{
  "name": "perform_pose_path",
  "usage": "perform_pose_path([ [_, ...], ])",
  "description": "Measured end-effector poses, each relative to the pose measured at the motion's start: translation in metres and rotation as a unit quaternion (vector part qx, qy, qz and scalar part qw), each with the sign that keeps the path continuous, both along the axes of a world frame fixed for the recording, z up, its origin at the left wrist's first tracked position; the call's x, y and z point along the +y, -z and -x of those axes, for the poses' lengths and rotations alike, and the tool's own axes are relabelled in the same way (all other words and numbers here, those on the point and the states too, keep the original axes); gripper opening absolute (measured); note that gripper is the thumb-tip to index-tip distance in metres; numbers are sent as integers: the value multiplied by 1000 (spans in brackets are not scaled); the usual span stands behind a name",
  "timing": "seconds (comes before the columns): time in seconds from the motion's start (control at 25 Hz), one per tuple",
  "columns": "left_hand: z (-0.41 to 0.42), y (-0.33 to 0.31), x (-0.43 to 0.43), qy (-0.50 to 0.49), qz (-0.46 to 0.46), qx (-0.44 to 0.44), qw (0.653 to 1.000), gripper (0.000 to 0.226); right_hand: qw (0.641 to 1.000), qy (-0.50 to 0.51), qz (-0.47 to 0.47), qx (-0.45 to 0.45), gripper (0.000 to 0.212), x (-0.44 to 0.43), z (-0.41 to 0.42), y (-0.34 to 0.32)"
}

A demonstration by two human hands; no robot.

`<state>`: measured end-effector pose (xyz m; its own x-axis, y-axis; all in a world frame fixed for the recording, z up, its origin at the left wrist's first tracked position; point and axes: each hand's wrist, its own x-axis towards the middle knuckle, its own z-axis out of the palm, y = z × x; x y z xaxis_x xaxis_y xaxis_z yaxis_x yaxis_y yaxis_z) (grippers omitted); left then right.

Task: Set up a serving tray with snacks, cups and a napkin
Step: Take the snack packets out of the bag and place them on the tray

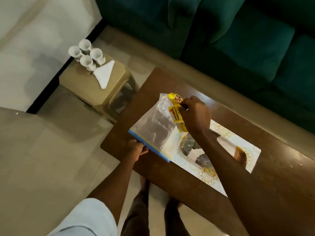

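a clear zip-lock bag (153,126) with a blue seal strip is laid across the near end of a patterned serving tray (238,150), which rests on a dark brown wooden surface (281,176). the blue seal edge of the bag is pinched in the grip of the left hand (136,149), at the near edge of the surface. a yellow snack packet (176,110) is held closed in the grip of the right hand (196,114), above the far end of the bag and the tray. four white cups (86,53) are grouped upright on a beige stool (95,86) beyond the left end of the surface, well apart from the tray. a folded white napkin (104,74) is laid just beside the cups on the same stool. a green sofa (238,40) is positioned behind the surface.
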<state>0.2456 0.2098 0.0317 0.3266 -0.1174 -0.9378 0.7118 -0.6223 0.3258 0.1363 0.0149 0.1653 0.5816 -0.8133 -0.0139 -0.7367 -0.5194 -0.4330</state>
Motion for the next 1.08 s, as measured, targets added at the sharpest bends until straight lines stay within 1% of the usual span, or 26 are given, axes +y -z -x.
perform_pose_path([
  [0.04,1,8,9,-8,-7,6,1000,19,1000,-13,7,1,16,7,-9,14],
  [0.12,1,23,24,-30,-14,12,999,25,999,-27,42,-6,11,22,-26,44],
  [0.2,0,33,34,-51,-19,10,998,32,998,-42,38,-2,11,47,-40,78],
  [0.24,0,36,37,-58,-19,13,998,33,997,-64,16,29,16,64,-42,98],
  [0.32,-2,43,42,-67,-8,21,997,30,982,-130,-50,129,27,100,-43,141],
  [0.36,-4,46,44,-71,-4,24,997,26,970,-161,-78,164,31,114,-42,159],
  [0.4,-7,47,44,-70,-4,27,997,20,963,-176,-100,176,33,123,-40,172],
  [0.44,-9,50,45,-71,-3,28,997,13,963,-176,-114,170,35,128,-40,180],
  [0.48,-10,52,46,-73,-9,26,997,12,966,-168,-120,159,37,131,-41,185],
  [0.6,-2,51,52,-86,-53,-3,995,15,965,-163,-143,147,42,133,-39,185],
  [0.64,5,46,52,-78,-73,-33,994,20,967,-159,-157,126,39,134,-36,182],
  [0.68,12,40,51,-53,-86,-86,991,24,971,-142,-169,95,34,134,-31,177],
  [0.72,16,31,45,-8,-85,-157,984,25,976,-102,-182,57,28,132,-25,172],
  [0.76,17,22,37,40,-60,-219,973,22,980,-43,-192,16,23,130,-20,168],
  [0.8,13,14,26,77,-25,-260,962,18,979,26,-201,-22,21,127,-17,164],
  [0.84,5,9,13,95,12,-281,955,14,972,90,-211,-52,23,124,-16,161],
  [0.92,-22,8,-16,131,45,-296,945,25,947,182,-254,-78,33,110,-20,162],
  [1.0,-50,17,-37,171,41,-288,941,37,904,251,-332,-93,42,98,-27,169],
  [1.04,-60,24,-41,181,39,-266,946,39,884,275,-366,-97,44,95,-31,174],
  [1.08,-67,33,-42,185,39,-239,953,39,871,290,-386,-96,44,94,-33,178],
])
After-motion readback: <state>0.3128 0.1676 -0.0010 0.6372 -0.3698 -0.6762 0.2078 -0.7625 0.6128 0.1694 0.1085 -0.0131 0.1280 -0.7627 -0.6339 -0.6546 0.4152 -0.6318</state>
